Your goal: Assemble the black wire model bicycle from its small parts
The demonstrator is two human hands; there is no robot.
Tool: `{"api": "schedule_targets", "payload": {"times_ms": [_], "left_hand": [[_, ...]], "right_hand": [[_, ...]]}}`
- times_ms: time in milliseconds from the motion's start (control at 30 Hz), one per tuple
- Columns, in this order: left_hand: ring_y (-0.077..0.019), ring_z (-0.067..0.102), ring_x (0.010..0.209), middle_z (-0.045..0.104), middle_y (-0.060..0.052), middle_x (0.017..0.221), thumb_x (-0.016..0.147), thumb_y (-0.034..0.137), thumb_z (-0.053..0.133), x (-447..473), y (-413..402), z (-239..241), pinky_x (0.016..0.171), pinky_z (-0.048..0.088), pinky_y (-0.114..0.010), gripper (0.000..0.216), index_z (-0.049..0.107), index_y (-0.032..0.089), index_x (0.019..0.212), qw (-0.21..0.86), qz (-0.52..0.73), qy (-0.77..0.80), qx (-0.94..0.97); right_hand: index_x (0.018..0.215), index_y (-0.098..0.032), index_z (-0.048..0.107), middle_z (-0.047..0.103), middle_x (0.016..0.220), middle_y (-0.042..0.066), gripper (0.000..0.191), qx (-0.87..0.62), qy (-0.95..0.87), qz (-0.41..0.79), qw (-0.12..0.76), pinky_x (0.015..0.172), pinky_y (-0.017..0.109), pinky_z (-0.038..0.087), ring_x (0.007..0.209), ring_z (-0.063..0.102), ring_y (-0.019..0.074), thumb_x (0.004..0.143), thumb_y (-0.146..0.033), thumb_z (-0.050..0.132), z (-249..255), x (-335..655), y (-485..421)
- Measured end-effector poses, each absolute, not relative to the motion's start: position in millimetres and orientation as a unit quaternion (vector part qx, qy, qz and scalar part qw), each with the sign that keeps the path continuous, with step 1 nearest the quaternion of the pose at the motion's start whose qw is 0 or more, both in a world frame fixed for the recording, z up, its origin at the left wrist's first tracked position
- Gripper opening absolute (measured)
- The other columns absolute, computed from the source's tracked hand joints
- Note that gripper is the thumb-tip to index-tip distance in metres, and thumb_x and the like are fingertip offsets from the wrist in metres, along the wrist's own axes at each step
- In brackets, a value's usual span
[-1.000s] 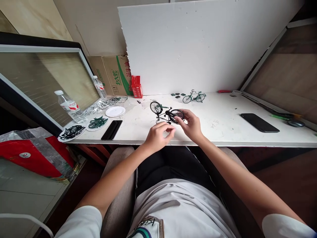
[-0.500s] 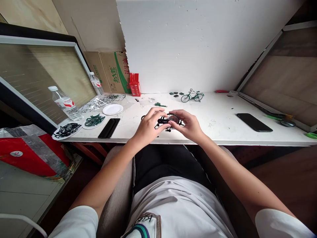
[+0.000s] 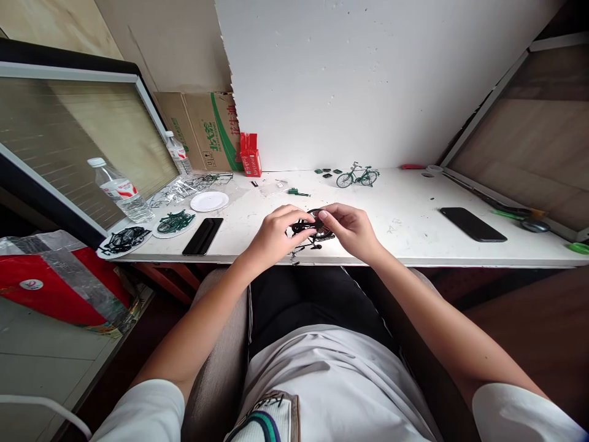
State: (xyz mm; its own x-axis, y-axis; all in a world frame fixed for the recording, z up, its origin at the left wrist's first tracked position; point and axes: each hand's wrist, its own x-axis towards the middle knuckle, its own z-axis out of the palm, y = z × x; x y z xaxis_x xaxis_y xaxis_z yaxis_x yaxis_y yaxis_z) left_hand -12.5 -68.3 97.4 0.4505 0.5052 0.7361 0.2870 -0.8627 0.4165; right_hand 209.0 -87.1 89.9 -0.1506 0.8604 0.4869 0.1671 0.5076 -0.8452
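Note:
A small black model bicycle (image 3: 311, 232) hangs between my two hands, just above the near edge of the white table (image 3: 405, 215). My left hand (image 3: 272, 234) grips its left part, fingers curled round it. My right hand (image 3: 350, 231) pinches the wheel on the right side, thumb and fingers closed on it. Much of the model is hidden by my fingers. A thin part dangles below it near the table edge.
A finished green model bicycle (image 3: 358, 177) stands at the back. Black phones lie at the left (image 3: 202, 236) and right (image 3: 473, 224). Paper plates with parts (image 3: 173, 222), an empty plate (image 3: 209, 201), water bottles (image 3: 120, 190) and a red box (image 3: 251, 156) fill the left side.
The black model was drawn off the table middle toward me. My left hand, apart from it a second ago, now grips it. Both hands have closed in around the wheel.

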Motion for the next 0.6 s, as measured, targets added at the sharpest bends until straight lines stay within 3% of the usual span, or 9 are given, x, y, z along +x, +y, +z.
{"api": "schedule_targets", "payload": {"times_ms": [100, 300, 500, 600], "left_hand": [[-0.0228, 0.075, 0.104, 0.08, -0.009, 0.112, 0.095, 0.029, 0.079, -13.7, -67.3, 97.0, 0.092, 0.059, -0.036, 0.017, 0.08, 0.022, 0.11, 0.122, 0.471, 0.239, 0.84], [-0.0219, 0.076, 0.097, 0.082, -0.009, 0.109, 0.092, 0.03, 0.081, -15.0, -69.1, 98.3, 0.071, 0.055, -0.03, 0.017, 0.082, 0.023, 0.108, 0.141, 0.469, 0.267, 0.83], [-0.0227, 0.076, 0.096, 0.083, -0.009, 0.106, 0.09, 0.034, 0.083, -14.1, -71.4, 101.5, 0.071, 0.055, -0.031, 0.018, 0.083, 0.022, 0.103, 0.18, 0.469, 0.288, 0.815], [-0.0194, 0.072, 0.082, 0.083, -0.008, 0.106, 0.085, 0.037, 0.087, -14.9, -71.1, 103.4, 0.066, 0.053, -0.031, 0.021, 0.083, 0.022, 0.099, 0.234, 0.458, 0.317, 0.797]], "right_hand": [[0.101, -0.021, 0.078, 0.077, 0.088, 0.006, 0.049, -0.375, -0.679, 0.339, 0.532, 0.071, 0.036, 0.065, 0.078, 0.072, 0.0207, 0.093, -0.07, 0.073, 89.1, 210.3, -83.6], [0.101, -0.02, 0.078, 0.076, 0.081, 0.005, 0.048, -0.385, -0.672, 0.33, 0.54, 0.067, 0.033, 0.063, 0.072, 0.073, 0.0192, 0.094, -0.067, 0.075, 91.8, 208.6, -84.4], [0.101, -0.019, 0.078, 0.076, 0.081, 0.005, 0.047, -0.389, -0.674, 0.338, 0.529, 0.066, 0.032, 0.062, 0.071, 0.074, 0.019, 0.095, -0.066, 0.075, 93.8, 208.6, -85.8], [0.103, -0.02, 0.079, 0.076, 0.083, 0.006, 0.048, -0.384, -0.677, 0.339, 0.529, 0.067, 0.033, 0.063, 0.074, 0.074, 0.0199, 0.094, -0.066, 0.075, 91.4, 208.9, -84.9]]}}
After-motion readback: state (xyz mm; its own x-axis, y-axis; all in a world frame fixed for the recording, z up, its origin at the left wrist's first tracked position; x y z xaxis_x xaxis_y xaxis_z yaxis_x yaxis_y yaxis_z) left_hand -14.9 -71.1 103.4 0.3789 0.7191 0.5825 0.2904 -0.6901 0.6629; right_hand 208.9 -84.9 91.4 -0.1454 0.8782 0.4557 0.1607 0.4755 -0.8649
